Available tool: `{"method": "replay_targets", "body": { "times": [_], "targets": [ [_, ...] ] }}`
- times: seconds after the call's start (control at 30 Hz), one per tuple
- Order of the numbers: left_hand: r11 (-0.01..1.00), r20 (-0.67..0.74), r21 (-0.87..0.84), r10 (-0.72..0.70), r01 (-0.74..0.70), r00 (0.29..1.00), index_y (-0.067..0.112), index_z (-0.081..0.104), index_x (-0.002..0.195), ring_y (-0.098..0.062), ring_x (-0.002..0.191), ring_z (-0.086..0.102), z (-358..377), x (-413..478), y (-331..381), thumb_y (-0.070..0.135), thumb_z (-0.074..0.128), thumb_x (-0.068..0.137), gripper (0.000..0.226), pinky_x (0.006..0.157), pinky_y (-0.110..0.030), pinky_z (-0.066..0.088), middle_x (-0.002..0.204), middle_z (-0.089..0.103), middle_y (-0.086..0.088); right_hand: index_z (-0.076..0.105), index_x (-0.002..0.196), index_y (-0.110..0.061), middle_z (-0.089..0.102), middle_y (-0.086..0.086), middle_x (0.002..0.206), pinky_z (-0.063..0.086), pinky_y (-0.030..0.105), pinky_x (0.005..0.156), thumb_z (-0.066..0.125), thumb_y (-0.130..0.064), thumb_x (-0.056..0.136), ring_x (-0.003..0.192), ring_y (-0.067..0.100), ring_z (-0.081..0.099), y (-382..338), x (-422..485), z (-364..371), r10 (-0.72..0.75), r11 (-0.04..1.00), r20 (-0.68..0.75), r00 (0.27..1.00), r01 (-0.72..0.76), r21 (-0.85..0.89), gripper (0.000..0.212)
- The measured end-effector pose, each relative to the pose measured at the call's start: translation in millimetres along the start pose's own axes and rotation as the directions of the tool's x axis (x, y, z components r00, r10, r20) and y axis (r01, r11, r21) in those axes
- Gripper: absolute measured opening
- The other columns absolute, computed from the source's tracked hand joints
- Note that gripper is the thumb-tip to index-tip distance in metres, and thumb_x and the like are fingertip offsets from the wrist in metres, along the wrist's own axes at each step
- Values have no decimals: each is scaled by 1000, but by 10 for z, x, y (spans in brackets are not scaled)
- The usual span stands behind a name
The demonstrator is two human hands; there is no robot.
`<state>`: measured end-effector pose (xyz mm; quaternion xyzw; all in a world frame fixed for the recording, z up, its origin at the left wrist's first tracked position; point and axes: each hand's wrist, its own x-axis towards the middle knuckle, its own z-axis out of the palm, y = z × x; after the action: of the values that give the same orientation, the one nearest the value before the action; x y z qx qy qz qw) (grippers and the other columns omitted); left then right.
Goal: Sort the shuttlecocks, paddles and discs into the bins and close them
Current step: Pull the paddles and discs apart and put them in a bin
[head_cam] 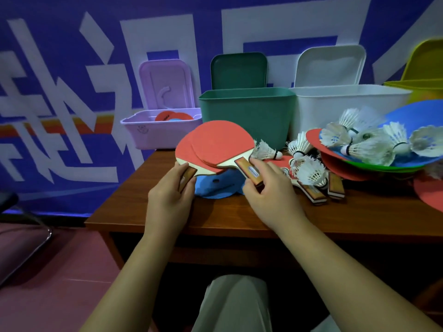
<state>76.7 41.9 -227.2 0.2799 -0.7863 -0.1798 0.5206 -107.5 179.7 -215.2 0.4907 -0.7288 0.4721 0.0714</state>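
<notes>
Two red-faced paddles overlap above the table's left part. My left hand point(171, 195) grips the handle of the lower paddle point(185, 153). My right hand point(268, 190) holds the handle of the upper paddle point(220, 142). Beneath them lies a blue disc point(215, 188). More paddle handles point(334, 185) and white shuttlecocks point(309, 171) lie to the right, with several shuttlecocks piled on a stack of discs point(407, 116). Along the back stand open bins: lilac point(153, 137) with red discs inside, green point(247, 116) and white point(335, 109).
Each bin's lid leans upright behind it against the blue and white wall. A yellow bin point(424, 85) shows at the far right edge. The wooden table point(215, 216) ends at the left just beyond the paddles. A chair point(24, 226) stands at lower left.
</notes>
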Motion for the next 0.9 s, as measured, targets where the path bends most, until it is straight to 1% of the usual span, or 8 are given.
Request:
{"method": "replay_targets", "body": {
  "times": [0.13,0.23,0.37,0.53,0.63,0.7,0.8,0.9],
  "targets": [
    [996,-51,-52,74,-76,996,16,66,138,-3,122,65,68,96,224,13,73,97,42,105,-34,54,130,72,7,62,133,-26,64,-10,110,44,21,78,64,-33,101,97,10,59,32,46,-110,93,993,-57,994,-88,79,34],
    [986,-34,-99,132,-135,991,12,67,136,5,117,66,218,274,490,10,74,96,41,98,-13,50,125,73,6,67,118,-27,64,-9,90,37,13,61,62,-37,102,82,6,59,79,137,-404,115,992,-147,982,-106,69,20],
    [962,-3,-134,242,-240,970,7,70,128,18,113,61,585,567,914,13,75,96,34,96,-4,44,117,74,9,69,110,-24,67,-5,87,44,34,66,65,-34,99,79,14,60,188,304,-1038,128,992,-294,947,-116,57,15],
    [919,81,-128,384,-372,920,11,67,120,-7,103,68,1166,929,1507,22,73,98,26,81,-13,43,111,76,1,70,109,-23,65,-5,80,39,26,60,65,-35,100,74,13,59,475,399,-1829,189,982,-391,901,-183,53,16],
    [926,181,-197,357,-322,916,17,62,117,-10,104,67,1546,1098,1871,30,72,98,25,78,-22,43,112,76,5,70,98,-19,63,-2,74,37,23,54,64,-33,99,66,12,56,687,446,-2254,213,974,-449,868,-223,30,16],
    [926,248,-244,346,-287,905,21,56,115,-5,108,68,1794,1189,2105,33,69,99,24,80,-24,48,114,75,14,71,98,-18,65,-2,76,39,29,59,64,-32,100,68,12,57,826,486,-2513,212,972,-486,848,-233,17,16],
    [923,323,-282,347,-260,881,19,50,111,21,87,60,2121,1327,2430,34,66,101,23,64,-3,38,92,63,32,71,103,-20,65,-4,79,38,31,59,64,-32,100,71,14,57,1022,569,-2864,237,962,-514,824,-273,7,15],
    [923,362,-273,361,-272,860,20,50,114,8,73,58,2411,1482,2709,42,63,102,28,58,-8,38,85,61,21,70,100,-18,65,0,78,41,33,61,64,-36,99,74,22,59,1186,651,-3147,279,943,-534,798,-333,-6,19]
  ]
}}
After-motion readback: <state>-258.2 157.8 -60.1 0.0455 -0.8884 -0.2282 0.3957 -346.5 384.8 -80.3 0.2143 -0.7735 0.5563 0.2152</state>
